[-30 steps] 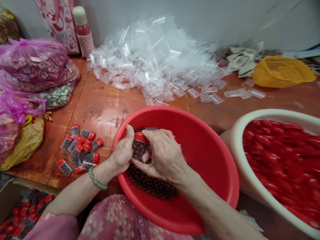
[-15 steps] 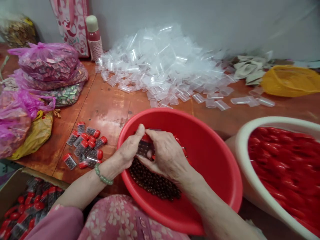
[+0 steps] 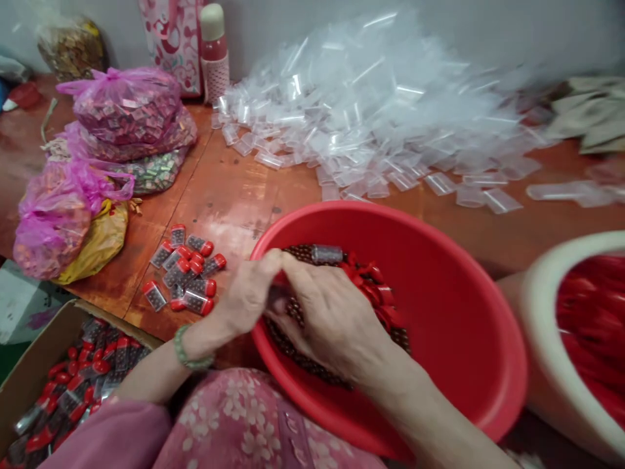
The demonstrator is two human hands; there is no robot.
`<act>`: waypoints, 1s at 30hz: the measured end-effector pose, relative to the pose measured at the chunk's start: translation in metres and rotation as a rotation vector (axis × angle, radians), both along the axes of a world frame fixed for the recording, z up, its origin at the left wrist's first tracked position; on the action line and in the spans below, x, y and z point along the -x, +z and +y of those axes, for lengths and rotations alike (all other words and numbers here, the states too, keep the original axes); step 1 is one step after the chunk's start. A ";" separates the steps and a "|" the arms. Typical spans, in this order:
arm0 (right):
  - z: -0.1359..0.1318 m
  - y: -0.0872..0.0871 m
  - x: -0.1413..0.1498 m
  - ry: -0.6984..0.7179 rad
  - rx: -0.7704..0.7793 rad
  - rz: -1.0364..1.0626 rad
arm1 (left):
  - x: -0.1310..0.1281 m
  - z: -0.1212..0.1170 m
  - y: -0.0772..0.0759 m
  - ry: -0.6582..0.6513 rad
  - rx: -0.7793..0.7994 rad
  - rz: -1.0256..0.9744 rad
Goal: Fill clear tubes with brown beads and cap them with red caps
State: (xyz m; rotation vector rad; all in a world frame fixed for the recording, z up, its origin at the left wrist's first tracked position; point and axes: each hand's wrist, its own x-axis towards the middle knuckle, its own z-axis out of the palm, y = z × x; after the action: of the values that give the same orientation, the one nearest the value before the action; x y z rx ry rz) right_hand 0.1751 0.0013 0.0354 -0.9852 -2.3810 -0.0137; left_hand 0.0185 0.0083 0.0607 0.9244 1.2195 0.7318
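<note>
Room above red basin (image 3: 454, 339) right of hands (image 3: 325, 319); rim encircles them; red-capped bead tubes (image 3: 188, 270) just left on surface (image 3: 244, 208); white tub (image 3: 537, 339) farther right.

Your view is bright and evenly lit, with a soft sheen of glare on the bench (image 3: 229, 195) and only faint shadows. Your right hand (image 3: 332, 319) smears slightly, the plastic sleeves (image 3: 371, 98) look soft, and the tub (image 3: 547, 352) bends at the right edge.

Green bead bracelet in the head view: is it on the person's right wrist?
No, the green bead bracelet is on the left wrist, while the right wrist, above the red basin, shows no bracelet.
</note>
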 end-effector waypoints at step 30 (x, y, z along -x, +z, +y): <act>0.030 -0.036 -0.052 -0.117 1.139 -0.486 | -0.031 0.235 -0.093 -0.408 -0.834 1.013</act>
State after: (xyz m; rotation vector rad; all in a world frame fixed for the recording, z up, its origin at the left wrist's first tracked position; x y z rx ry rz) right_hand 0.2271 0.0310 -0.0003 -1.7508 -2.7155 1.3115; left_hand 0.0494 0.2428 -0.0318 2.3490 1.4960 0.4050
